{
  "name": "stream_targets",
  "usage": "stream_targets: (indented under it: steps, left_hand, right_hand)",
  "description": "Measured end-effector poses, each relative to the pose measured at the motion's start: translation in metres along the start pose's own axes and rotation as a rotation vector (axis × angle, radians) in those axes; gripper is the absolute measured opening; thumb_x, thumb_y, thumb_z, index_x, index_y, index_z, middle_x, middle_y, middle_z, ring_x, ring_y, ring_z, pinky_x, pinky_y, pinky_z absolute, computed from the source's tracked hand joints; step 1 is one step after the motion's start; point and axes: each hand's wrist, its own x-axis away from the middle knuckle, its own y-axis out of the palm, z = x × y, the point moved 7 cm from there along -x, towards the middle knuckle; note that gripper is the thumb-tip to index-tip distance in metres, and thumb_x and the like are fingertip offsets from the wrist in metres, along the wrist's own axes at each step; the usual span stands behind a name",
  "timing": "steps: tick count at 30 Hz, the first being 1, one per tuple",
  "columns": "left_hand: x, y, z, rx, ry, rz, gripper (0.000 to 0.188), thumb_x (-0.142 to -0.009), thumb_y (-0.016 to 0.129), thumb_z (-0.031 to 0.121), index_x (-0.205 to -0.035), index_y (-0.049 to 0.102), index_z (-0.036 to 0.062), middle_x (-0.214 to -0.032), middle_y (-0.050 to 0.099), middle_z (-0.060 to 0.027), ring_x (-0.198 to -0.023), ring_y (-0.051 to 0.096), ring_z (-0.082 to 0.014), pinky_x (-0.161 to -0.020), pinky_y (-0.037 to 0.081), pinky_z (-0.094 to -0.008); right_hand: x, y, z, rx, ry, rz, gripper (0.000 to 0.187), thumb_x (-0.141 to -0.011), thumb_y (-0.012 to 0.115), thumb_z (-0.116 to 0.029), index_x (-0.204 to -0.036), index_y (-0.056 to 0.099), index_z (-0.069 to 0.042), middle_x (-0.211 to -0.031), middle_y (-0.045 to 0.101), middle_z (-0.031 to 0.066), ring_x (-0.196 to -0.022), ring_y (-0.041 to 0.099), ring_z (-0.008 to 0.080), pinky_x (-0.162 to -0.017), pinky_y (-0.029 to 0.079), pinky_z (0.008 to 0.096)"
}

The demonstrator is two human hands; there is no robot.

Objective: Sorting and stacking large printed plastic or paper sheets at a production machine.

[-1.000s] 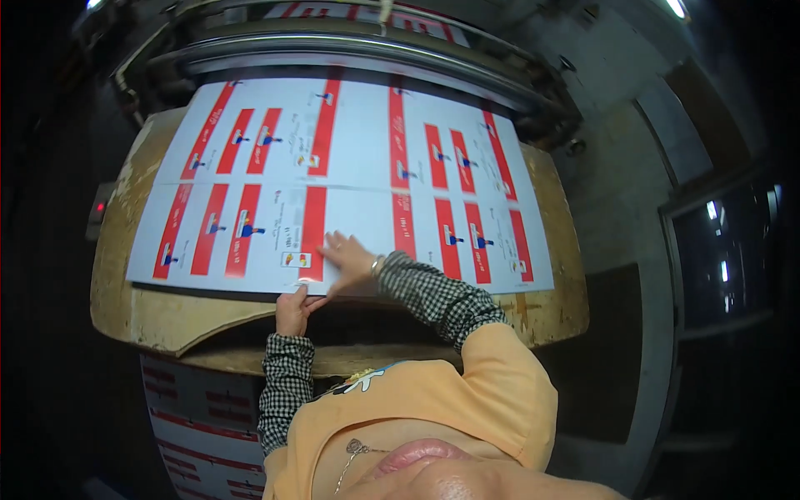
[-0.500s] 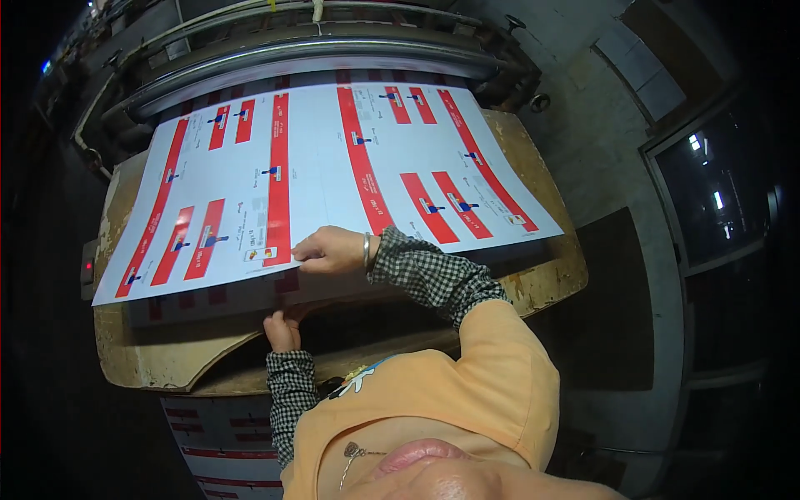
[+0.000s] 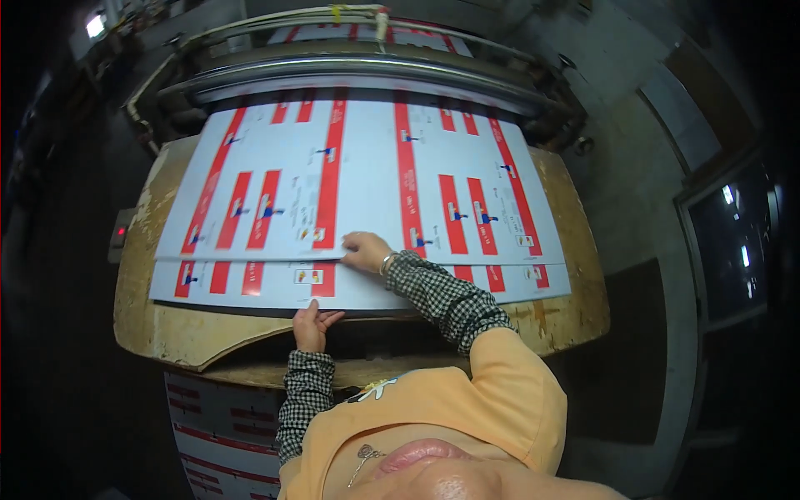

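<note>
A large white printed sheet [image 3: 367, 200] with red bars and small blue figures lies on the worn wooden board, its far end reaching under the metal roller. My right hand [image 3: 367, 252] is closed on this sheet's near edge, left of its middle. Below it shows the near strip of a second, similar sheet [image 3: 379, 287]. My left hand [image 3: 312, 327] is at the second sheet's near edge, thumb pointing up onto it and fingers stretched to the right, apart from the thumb. Both forearms wear black-and-white checked sleeves.
The wooden board [image 3: 150, 292] has a curved cutout in its near edge. Past the sheets runs a metal roller [image 3: 375, 71] in a machine frame. A small box with a red light [image 3: 122, 233] is at the left. More printed sheets [image 3: 221, 433] lie lower down, and a framed window [image 3: 733, 217] stands right.
The top sheet's near edge, earlier raised and slanting, now lies straighter and farther forward, with the second sheet showing beneath. My left hand has moved up to that sheet's edge. The view has shifted.
</note>
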Motion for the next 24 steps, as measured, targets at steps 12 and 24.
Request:
stream_targets:
  steps: [12, 24]
  left_hand:
    - [0.001, -0.001, -0.006, -0.029, -0.060, -0.048, 0.025, -0.087, 0.044, 0.008, -0.102, 0.046, -0.0127, -0.096, 0.058, -0.0205, -0.082, 0.063, -0.0285, -0.072, 0.055, -0.0403]
    - [-0.003, -0.008, -0.012, -0.126, -0.036, -0.124, 0.023, -0.081, 0.053, 0.005, -0.097, 0.054, -0.0102, -0.093, 0.060, -0.0173, -0.083, 0.062, -0.0252, -0.074, 0.054, -0.0380]
  right_hand:
    - [0.057, 0.050, -0.009, 0.322, -0.187, -0.516, 0.087, -0.061, 0.070, -0.033, -0.133, 0.030, -0.006, -0.138, 0.023, 0.0240, -0.129, 0.020, 0.0395, -0.104, 0.021, 0.0456]
    - [0.059, 0.001, -0.059, -0.045, -0.225, -0.360, 0.043, -0.068, 0.059, -0.014, -0.108, 0.057, 0.001, -0.120, 0.051, 0.0203, -0.111, 0.050, 0.0308, -0.094, 0.040, 0.0328]
